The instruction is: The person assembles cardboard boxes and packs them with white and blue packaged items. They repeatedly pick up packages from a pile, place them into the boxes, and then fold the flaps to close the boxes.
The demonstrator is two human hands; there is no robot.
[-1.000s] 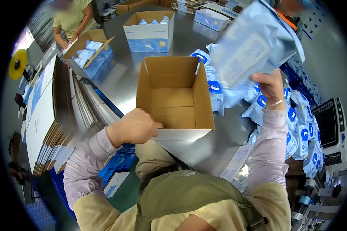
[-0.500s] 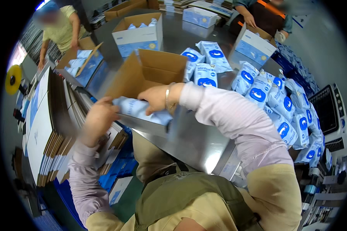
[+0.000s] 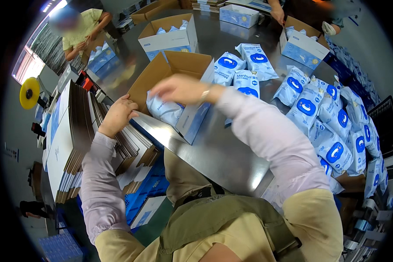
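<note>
An open cardboard box (image 3: 185,61), white and blue outside and brown inside, stands tilted toward me at the table's near edge. In its near end lies a soft white-and-blue pack of wipes (image 3: 165,112). My left hand (image 3: 119,114) grips the box's near left rim, fingers bent over the edge. Above the pack hovers my right hand (image 3: 179,89), somewhat blurred, its fingers stretched to the left and holding nothing. Just right of the box, several loose wipes packs (image 3: 247,83) lie on the table.
A large pile of wipes packs (image 3: 308,105) covers the table's right side. Flattened cartons (image 3: 70,144) stand stacked at my left. Filled boxes (image 3: 168,41) sit farther back. One person (image 3: 85,32) works at the far left, another person's hand (image 3: 277,14) at the far right.
My right hand has let go of the wipes pack and risen above it; the pack now rests in the box. My left hand has moved from the pack to the box's rim.
</note>
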